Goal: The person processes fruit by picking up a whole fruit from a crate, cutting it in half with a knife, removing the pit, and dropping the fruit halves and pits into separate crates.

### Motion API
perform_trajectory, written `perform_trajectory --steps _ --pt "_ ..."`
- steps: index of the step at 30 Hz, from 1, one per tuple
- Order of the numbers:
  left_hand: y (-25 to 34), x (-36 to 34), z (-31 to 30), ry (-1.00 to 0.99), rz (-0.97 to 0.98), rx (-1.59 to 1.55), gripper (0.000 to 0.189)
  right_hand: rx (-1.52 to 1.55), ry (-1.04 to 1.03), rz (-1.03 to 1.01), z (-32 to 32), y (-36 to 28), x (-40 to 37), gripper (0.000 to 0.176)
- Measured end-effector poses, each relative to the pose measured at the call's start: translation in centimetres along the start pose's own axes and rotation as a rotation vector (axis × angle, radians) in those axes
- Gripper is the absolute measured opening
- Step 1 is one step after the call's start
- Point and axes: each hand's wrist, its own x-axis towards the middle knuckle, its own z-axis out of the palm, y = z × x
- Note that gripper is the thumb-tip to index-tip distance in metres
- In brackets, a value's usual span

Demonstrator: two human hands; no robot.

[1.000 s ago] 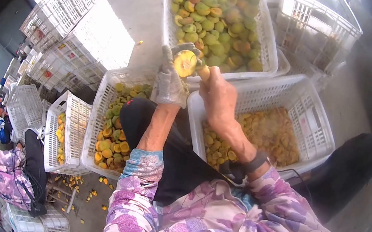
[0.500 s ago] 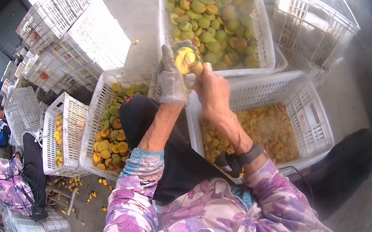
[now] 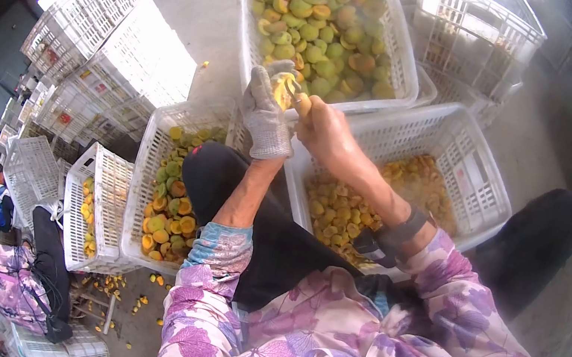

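Note:
In its grey-white knit glove, my left hand (image 3: 265,116) is closed around a yellow-fleshed peach half (image 3: 282,92). My bare right hand (image 3: 326,131) grips a wooden-handled pitting tool (image 3: 303,105), its metal end against the cut face of the fruit. Both hands are above the near edge of a white crate (image 3: 249,36) full of green and reddish peaches. Below my right forearm, a second white crate (image 3: 480,169) holds yellow fruit pieces (image 3: 340,214). To the left of my knee, another crate (image 3: 142,177) contains green and yellow peach halves (image 3: 169,223).
Stacked white crates (image 3: 113,59) rise at the left, and more crates (image 3: 469,31) stand at the upper right. Lower left, a person in a floral top (image 3: 12,280) sits beside a crate (image 3: 112,199) of fruit. Yellow scraps (image 3: 140,302) litter the floor.
The tool has turned in the peach half, and the cut face is now tilted more edge-on. My right wrist and forearm have shifted slightly to the right.

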Motion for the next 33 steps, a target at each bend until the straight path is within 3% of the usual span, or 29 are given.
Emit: perform_trajectory --steps 1,5,7,8,10,11,13,16,18,20,22,23,24,26,27,28,29,33 --pt "0.2 -0.1 0.2 0.002 -0.002 -0.002 0.047 -0.154 0.131 -0.182 0.2 0.0 0.0 0.008" --pt "0.2 -0.1 0.0 -0.034 0.016 -0.031 0.047 -0.054 0.002 -0.041 -1.2 -2.5 -0.4 0.010" --pt "0.3 -0.5 0.0 -0.057 0.018 -0.002 0.047 0.288 -0.345 0.495 -3.0 -5.0 -0.4 0.013" --pt "1.0 -1.2 0.7 -0.012 0.075 0.027 0.047 0.289 -0.345 0.499 -2.8 -4.6 -0.5 0.013" --pt "0.9 -1.5 1.0 0.035 0.127 0.057 0.048 -0.048 -0.111 0.047 -1.9 -3.1 -0.6 0.015" --pt "0.3 -1.2 1.1 0.019 0.091 -0.034 0.048 -0.048 -0.111 0.051 -1.7 -2.6 -0.8 0.015" --pt "0.6 -1.3 1.3 -0.002 0.052 -0.126 0.047 -0.397 0.045 -0.222 -1.7 -2.1 -1.3 0.018" --pt "2.2 -1.5 1.4 0.033 0.068 0.070 0.048 -0.184 -0.125 -0.112 -2.2 -2.4 -0.9 0.022" --pt "2.3 -0.2 0.4 -0.122 -0.025 0.101 0.050 -0.256 -0.107 -0.124 -2.5 -2.4 -1.4 0.023" --pt "3.6 -0.1 0.9 -0.169 0.009 0.169 0.052 -0.330 -0.103 -0.138 -2.6 -1.5 -2.2 0.026" --pt "4.1 0.2 0.8 -0.325 -0.022 0.525 0.050 -0.398 -0.001 -0.332 -2.3 0.2 -2.4 0.018" --pt "3.0 1.0 0.5 -0.388 0.179 0.518 0.049 -0.404 -0.005 -0.339 -2.1 0.5 -2.0 0.018" --pt "2.4 1.0 0.2 -0.382 0.179 0.515 0.049 -0.272 -0.062 -0.308 -1.9 0.9 -1.8 0.015" --pt "3.8 0.2 1.7 -0.075 -0.295 0.190 0.050 -0.133 -0.119 -0.273 -1.7 0.5 -1.9 0.013" --pt "3.6 0.0 1.9 -0.071 -0.291 0.188 0.050 0.066 -0.258 0.016 -2.2 0.0 -2.1 0.010" --pt "3.1 -0.3 2.1 0.055 -0.306 0.013 0.051 0.262 -0.392 0.310 -2.9 -0.7 -2.5 0.009" --pt "2.7 -0.5 2.0 0.182 -0.319 -0.164 0.051 0.439 -0.439 0.415 -3.7 -1.4 -3.2 0.010" --pt "2.1 -0.8 1.1 0.101 -0.318 -0.181 0.051 0.538 -0.615 0.485 -4.7 -2.7 -3.3 0.011"
